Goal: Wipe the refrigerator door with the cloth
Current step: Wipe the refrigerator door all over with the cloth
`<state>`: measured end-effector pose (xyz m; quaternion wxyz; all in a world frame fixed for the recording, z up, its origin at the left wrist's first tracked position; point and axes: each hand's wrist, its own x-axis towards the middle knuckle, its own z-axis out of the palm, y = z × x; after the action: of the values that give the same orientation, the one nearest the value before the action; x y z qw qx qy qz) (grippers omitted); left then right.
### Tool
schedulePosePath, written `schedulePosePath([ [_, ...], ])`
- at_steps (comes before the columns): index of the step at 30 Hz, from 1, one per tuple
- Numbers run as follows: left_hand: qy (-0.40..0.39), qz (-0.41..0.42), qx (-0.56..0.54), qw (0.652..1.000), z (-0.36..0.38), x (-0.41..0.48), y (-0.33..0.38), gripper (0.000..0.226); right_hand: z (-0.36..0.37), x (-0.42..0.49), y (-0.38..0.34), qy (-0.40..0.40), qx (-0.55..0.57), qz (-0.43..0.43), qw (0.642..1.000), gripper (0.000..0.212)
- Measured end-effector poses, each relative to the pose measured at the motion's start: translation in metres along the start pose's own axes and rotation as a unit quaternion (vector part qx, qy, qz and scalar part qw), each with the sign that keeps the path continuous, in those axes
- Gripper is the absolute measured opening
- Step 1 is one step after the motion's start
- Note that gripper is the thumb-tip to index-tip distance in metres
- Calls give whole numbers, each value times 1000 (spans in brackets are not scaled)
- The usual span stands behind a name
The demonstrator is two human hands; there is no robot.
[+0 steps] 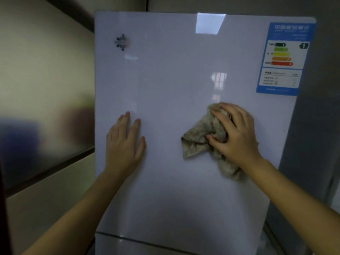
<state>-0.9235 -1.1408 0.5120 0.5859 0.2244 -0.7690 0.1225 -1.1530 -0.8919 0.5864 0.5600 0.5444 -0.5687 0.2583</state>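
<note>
Refrigerator door [165, 85]: was white and glossy, upright, and filled most of the view; its lower edge met a dark seam.
Lower door [128, 245]: sat just under that seam, with only its top strip in view.
Cloth [196, 142]: was beige, mottled and crumpled, and lay pressed against the door right of centre, below the energy label; one loose end hung down under the wrist.
Right hand [233, 133]: was on top of the cloth, fingers bent over the bunched fabric and thumb tucked into a fold, holding it against the door.
Left hand [125, 144]: lay flat on the bare door left of centre, fingers straight and slightly spread, holding nothing, well apart from the cloth.
Energy label [285, 59]: was a blue-bordered sticker with coloured bars in the door's upper right corner; its print was too blurred to read.
Emblem [122, 42]: was a small dark snowflake-shaped mark near the upper left corner.
Surface shine: a bright rectangular reflection [210, 23] showed near the top edge, with fainter ones lower down.
Left of the door: a pale cabinet front [46, 70] with a dark horizontal gap.
Right of the door: a grey panel [312, 126] ran alongside.
</note>
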Motion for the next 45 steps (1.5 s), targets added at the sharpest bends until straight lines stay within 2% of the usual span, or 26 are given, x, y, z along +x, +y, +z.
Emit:
schedulePosePath([
  [2,-2,9,1,1000,3,-1,-7,55,15,15,-17,4,8,-5,1000,63],
  [6,-13,26,-15,999,10,-4,-15,57,44,12,-47,-24,7,-73,997,58],
  [11,-24,46,-44,998,8,-6,-21,58,47,-5,-63,-10,-1,-52,999,47],
  [16,-38,33,-109,993,1,-12,-14,54,31,-25,-79,-59,21,39,997,48],
  [20,-47,26,-186,981,-4,-42,3,46,5,-64,-106,-93,70,179,977,52],
  [22,-82,23,-237,968,-5,-67,14,45,-11,-93,-125,-109,85,255,957,52],
  [24,-146,19,-295,944,-5,-101,25,46,-32,-130,-147,-123,94,341,927,50],
  [26,-232,-11,-358,904,-9,-141,39,48,-59,-174,-172,-132,91,432,888,48],
  [30,-443,-97,-439,776,-10,-240,58,49,-128,-265,-244,-163,58,613,771,48],
  [33,-574,-124,-425,689,-11,-317,66,48,-186,-321,-312,-163,9,716,679,44],
  [37,-698,-91,-385,597,-38,-389,83,18,-258,-380,-409,-129,-72,814,562,38],
  [41,-790,-38,-340,510,-71,-436,97,26,-312,-409,-503,-76,-134,882,445,38],
  [43,-822,7,-308,480,-87,-455,103,32,-331,-413,-544,-59,-158,897,408,37],
  [45,-837,48,-284,465,-104,-470,108,39,-348,-412,-578,-44,-165,909,379,35],
])
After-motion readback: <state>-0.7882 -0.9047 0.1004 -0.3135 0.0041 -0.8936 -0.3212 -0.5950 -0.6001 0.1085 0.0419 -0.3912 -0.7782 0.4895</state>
